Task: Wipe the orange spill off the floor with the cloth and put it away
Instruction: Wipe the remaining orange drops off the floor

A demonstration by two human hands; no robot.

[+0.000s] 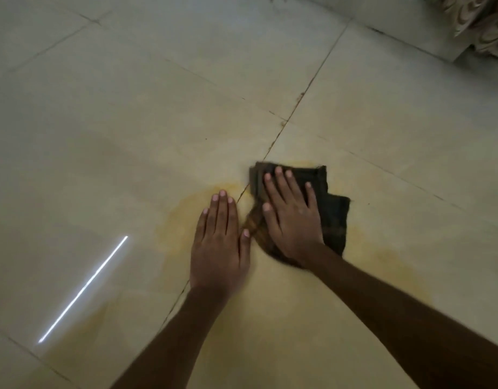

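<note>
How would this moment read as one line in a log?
step: wiping | right hand: flat on cloth | left hand: flat on floor | orange spill: remains

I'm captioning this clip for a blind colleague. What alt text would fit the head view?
A person's right hand presses a dark folded cloth flat onto a pale tiled floor, wiping a wide orange spill. The left hand rests flat on the tile beside the cloth, on the stain's edge. A thin bright streak of light lies to the left.
</note>
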